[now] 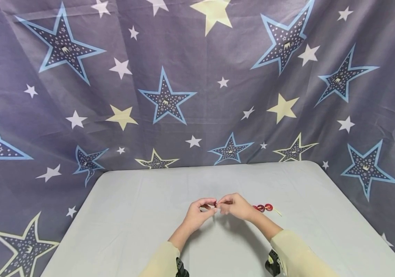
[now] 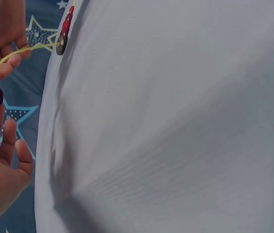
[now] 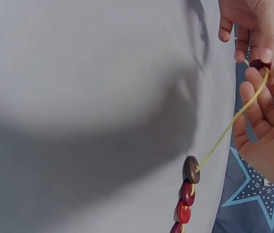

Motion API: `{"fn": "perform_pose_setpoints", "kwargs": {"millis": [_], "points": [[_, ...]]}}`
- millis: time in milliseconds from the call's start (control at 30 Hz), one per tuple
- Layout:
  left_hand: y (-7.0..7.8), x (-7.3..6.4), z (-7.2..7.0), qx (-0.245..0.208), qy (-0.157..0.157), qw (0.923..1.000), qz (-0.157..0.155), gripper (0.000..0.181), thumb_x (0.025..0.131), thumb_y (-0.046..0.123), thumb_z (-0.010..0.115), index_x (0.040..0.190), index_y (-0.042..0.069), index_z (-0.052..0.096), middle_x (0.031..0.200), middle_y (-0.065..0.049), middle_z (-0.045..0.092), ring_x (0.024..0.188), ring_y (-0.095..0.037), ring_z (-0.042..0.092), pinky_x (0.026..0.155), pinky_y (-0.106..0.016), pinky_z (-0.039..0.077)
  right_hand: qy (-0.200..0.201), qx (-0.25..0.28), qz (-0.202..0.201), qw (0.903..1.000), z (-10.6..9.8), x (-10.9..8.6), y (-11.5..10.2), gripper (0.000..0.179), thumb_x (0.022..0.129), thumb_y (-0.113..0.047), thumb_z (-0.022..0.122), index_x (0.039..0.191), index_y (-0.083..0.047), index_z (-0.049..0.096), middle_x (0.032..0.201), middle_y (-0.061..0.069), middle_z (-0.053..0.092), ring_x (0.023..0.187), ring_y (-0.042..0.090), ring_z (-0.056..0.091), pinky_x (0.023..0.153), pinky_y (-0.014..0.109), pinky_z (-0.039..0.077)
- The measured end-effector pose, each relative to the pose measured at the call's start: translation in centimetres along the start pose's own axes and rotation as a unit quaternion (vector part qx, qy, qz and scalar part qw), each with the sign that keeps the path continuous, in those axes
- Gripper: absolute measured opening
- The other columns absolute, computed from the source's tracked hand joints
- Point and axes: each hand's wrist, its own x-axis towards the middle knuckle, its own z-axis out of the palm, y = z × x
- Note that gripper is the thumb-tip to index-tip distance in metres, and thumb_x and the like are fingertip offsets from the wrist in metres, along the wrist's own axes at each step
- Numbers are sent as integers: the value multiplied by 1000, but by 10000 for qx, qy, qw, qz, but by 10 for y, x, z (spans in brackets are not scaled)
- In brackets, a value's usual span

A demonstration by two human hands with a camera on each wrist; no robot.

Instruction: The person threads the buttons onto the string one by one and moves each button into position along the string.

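Observation:
My left hand (image 1: 196, 214) pinches a dark red button (image 3: 259, 64) between thumb and fingertip, raised above the table. Close against it, my right hand (image 1: 234, 206) pinches the yellow cord (image 3: 233, 118) right at the button's face. In the right wrist view the cord runs down from those fingertips to a brown button (image 3: 192, 169). Beyond that lies a row of threaded buttons, among them a dark red one (image 3: 188, 193) and a bright red one (image 3: 183, 212). In the head view my right hand and wrist hide part of this row.
A pale cloth-covered table (image 1: 142, 223) lies under both hands. The cord's far tail (image 1: 278, 212) sticks out past a red button (image 1: 268, 207) at the row's right end. A grey-purple star-patterned curtain (image 1: 183, 146) hangs behind the table and along its sides.

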Motion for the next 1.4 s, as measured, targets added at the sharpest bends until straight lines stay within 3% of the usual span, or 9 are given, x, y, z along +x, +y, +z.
{"fn": "perform_pose_setpoints", "kwargs": {"millis": [100, 167, 367, 433, 533, 633, 733, 933, 1400], "points": [[0, 0, 1, 110, 54, 9999, 35, 29, 82, 18, 71, 108, 8, 68, 110, -10, 66, 94, -22, 58, 69, -21, 48, 69, 38, 117, 9999, 1, 1, 0, 22, 92, -9, 53, 97, 8, 67, 78, 25, 67, 73, 37, 63, 73, 49, 52], [5, -2, 1, 183, 66, 9997, 120, 29, 82, 15, 70, 109, 5, 68, 110, -11, 66, 96, -29, 58, 72, -25, 49, 106, 39, 160, 9998, 2, 0, -1, 23, 92, -13, 56, 95, 6, 68, 77, 21, 68, 71, 34, 63, 72, 49, 52], [14, -5, 4, 373, 157, 9985, 359, 27, 81, 6, 70, 108, 1, 67, 107, -15, 64, 95, -37, 57, 81, -49, 48, 209, -40, 159, 9996, 3, -2, -8, 21, 89, -16, 61, 89, 3, 70, 77, 20, 69, 65, 22, 60, 61, 30, 49], [4, -1, 5, 433, 206, 9983, 339, 29, 81, 11, 71, 109, 5, 67, 108, -12, 65, 94, -31, 58, 80, -45, 48, 255, -108, 176, 9995, 3, -1, -3, 20, 89, -16, 61, 89, 2, 70, 76, 19, 69, 64, 20, 60, 59, 26, 48], [3, -2, 4, 490, 248, 9982, 219, 29, 81, 19, 73, 108, 10, 67, 108, -6, 67, 95, -23, 58, 78, -36, 46, 289, -79, 181, 9994, 3, -2, -4, 20, 90, -15, 61, 90, 4, 70, 77, 22, 69, 64, 21, 60, 58, 26, 48], [2, -2, 4, 560, 302, 9979, 100, 25, 81, 25, 73, 103, 15, 68, 105, -2, 68, 97, -20, 59, 76, -28, 45, 281, 46, 148, 9995, 2, -6, -13, 20, 90, -10, 59, 90, 8, 68, 79, 29, 66, 65, 32, 61, 58, 29, 49], [1, -2, 4, 571, 332, 9978, 75, 20, 82, 28, 72, 98, 17, 70, 104, -1, 69, 98, -20, 58, 74, -23, 46, 234, 136, 162, 9995, 0, -12, -25, 20, 90, -8, 59, 91, 10, 67, 80, 32, 65, 65, 33, 61, 58, 29, 49], [-3, -1, 5, 415, 403, 9983, 69, 15, 83, 28, 71, 92, 16, 72, 101, -3, 69, 97, -21, 60, 72, -21, 45, 208, 221, 229, 9993, -2, -17, -35, 21, 89, -7, 58, 93, 12, 66, 81, 33, 65, 65, 25, 61, 60, 28, 49], [1, -2, 5, 537, 302, 9981, 79, 12, 86, 24, 68, 89, 13, 70, 97, -3, 68, 89, -10, 58, 72, -20, 46, 226, 316, 268, 9989, -1, -17, -34, 22, 90, -6, 56, 95, 13, 65, 79, 31, 66, 72, 40, 63, 69, 46, 53]]}}
